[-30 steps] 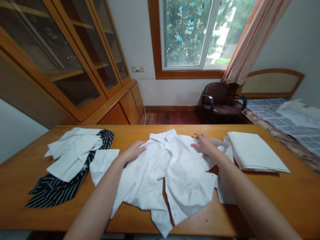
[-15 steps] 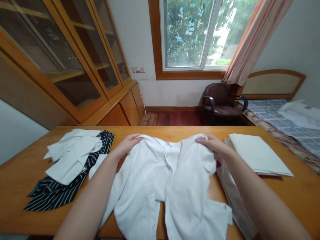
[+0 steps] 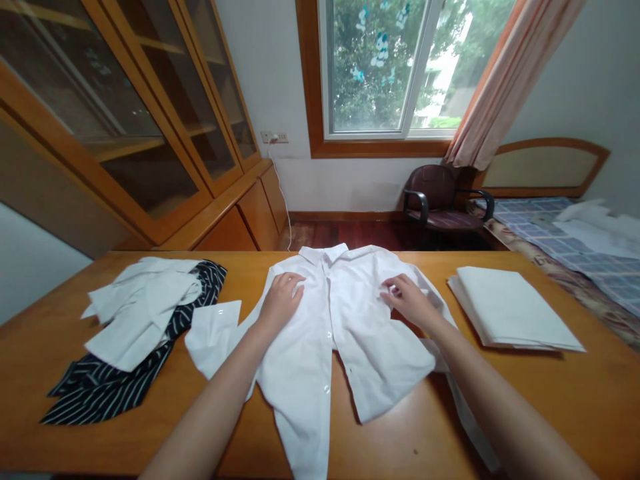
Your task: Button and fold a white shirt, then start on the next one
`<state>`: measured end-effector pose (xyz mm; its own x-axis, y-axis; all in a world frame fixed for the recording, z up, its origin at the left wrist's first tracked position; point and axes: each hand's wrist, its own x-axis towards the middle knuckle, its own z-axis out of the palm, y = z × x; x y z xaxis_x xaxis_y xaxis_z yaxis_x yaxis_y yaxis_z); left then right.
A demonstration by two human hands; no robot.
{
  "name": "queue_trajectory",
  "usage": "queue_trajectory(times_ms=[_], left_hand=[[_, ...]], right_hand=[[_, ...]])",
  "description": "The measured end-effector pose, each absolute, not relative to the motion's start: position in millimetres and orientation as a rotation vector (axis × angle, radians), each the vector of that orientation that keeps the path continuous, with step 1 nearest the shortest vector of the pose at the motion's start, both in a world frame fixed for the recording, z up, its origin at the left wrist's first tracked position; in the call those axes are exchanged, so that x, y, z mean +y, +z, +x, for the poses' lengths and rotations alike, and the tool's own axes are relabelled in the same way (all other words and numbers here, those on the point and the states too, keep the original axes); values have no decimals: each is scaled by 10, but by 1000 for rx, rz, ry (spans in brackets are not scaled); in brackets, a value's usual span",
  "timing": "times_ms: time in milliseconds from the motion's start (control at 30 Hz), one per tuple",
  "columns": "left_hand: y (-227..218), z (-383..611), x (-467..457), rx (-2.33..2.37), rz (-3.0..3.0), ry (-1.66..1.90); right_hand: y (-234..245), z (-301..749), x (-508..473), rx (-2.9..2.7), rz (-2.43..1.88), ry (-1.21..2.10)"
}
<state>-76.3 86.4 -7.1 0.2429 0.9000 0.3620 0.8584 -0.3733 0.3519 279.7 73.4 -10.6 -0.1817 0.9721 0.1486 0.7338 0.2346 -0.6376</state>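
Observation:
A white button-up shirt lies front up on the wooden table, its collar at the far edge. The front is partly parted, and the right-hand panel is folded up crookedly at its lower edge. My left hand rests on the shirt's left chest, fingers loosely bent and holding nothing. Over the right chest is my right hand, its thumb and curled fingers apart. One sleeve's cuff lies out to the left; the other sleeve is partly hidden under my right forearm.
Left on the table are a black-and-white striped cloth and a crumpled white garment on top of it. A folded white stack lies to the right. Beyond are a glass-door cabinet, an armchair and a bed.
The shirt's top has gone from being held up by both hands to lying flat, with the collar at the far edge. Both hands have let go and moved slightly inward onto it.

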Motion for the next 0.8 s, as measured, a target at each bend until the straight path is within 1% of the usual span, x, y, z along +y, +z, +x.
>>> queue_trajectory(times_ms=[200,367,567,633,667,733,800], left_hand=[[-164,-648,600,1468,2498,469],[-316,-581,462,1497,2516,168],[-269,-628,320,1386,2548,113],[-200,-654,286,1367,2552,94],[-164,-659,280,1374,2557,84],[-110,-647,297,1397,2579,76],[-99,-603,360,1408,2599,92]], right_hand=[[-82,2705,474,-2196,-1574,825],[-25,2680,297,-2334,-1685,1031],[127,2750,144,-2443,-1748,1216],[159,2759,142,-2498,-1779,1160],[176,2747,153,-2520,-1814,1055],[215,2678,194,-2527,-1871,741],[253,2546,250,-2497,-1807,488]])
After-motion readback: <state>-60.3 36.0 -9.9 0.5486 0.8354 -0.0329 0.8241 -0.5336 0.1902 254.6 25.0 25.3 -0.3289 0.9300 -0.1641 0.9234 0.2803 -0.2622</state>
